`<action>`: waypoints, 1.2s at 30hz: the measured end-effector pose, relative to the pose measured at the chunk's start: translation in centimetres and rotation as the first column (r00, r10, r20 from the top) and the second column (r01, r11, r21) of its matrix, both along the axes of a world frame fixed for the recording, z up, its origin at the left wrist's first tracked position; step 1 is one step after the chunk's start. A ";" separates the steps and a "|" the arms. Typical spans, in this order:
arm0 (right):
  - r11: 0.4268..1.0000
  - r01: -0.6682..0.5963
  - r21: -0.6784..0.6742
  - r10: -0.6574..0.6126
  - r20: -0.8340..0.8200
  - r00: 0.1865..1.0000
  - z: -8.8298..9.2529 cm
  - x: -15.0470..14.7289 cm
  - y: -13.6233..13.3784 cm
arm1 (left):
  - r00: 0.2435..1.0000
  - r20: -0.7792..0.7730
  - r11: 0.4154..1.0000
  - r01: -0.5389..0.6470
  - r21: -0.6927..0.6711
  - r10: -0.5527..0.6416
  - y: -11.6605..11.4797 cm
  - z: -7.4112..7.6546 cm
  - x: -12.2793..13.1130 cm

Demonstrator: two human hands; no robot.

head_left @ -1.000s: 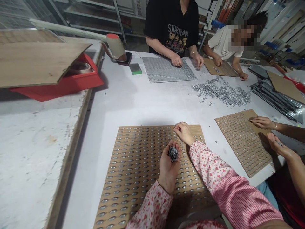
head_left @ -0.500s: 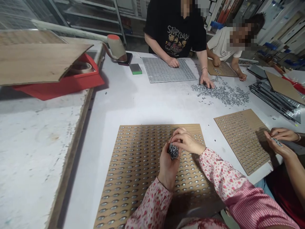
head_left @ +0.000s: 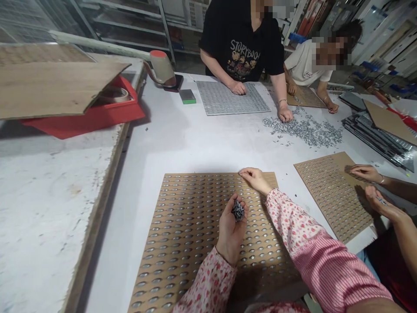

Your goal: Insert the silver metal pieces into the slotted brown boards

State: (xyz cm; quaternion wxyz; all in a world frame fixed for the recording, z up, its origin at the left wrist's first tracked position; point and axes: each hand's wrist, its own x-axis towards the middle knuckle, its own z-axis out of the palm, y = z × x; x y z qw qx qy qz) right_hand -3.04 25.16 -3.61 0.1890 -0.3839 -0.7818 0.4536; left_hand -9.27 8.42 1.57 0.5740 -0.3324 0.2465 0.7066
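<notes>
My left hand (head_left: 230,226) is cupped around a small heap of grey metal pieces (head_left: 238,211), held above a brown board (head_left: 192,278). Rows of shiny oval metal pieces (head_left: 169,231) cover most of that board. At the board's far edge, right of its middle, my right hand (head_left: 256,179) has thumb and fingertips pinched together. Whatever lies between those fingertips is too small to make out. A bare brown strip (head_left: 269,177) shows at the board's far right corner.
A loose pile of metal pieces (head_left: 312,130) lies across the table, by a co-worker's hand (head_left: 285,114). To my right, another person's hands work over a second board (head_left: 335,195). A red tray (head_left: 110,109), a handled cup (head_left: 163,67) and stacked boards (head_left: 378,134) stand around.
My right hand has moved away from my left palm to the board's far edge. The left hand stays cupped with its pieces. The neighbour's far hand has moved over their board.
</notes>
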 end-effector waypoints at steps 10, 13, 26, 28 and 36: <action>0.933 -0.188 0.306 0.081 0.330 0.940 1.0 -2.1 0.6 | 1.000 0.028 1.000 0.010 -0.027 -0.010 -0.1 0.4 -0.1; 0.945 -0.126 0.301 0.037 0.283 0.958 1.1 -1.8 0.3 | 1.000 0.012 1.000 0.013 -0.025 -0.013 0.0 0.6 -0.1; 0.839 -0.422 0.344 0.390 0.162 0.906 6.4 3.5 -6.4 | 0.997 -0.039 0.998 0.070 0.008 -0.070 0.3 -0.2 0.9; 0.914 -0.305 0.269 0.306 0.036 0.951 5.5 3.7 -6.4 | 0.996 -0.046 0.997 0.080 -0.001 -0.080 0.4 0.0 1.1; 0.954 0.157 -0.253 -0.201 -0.155 0.967 0.8 5.4 -3.1 | 0.999 0.039 0.996 0.020 0.089 -0.024 -0.2 0.8 -0.5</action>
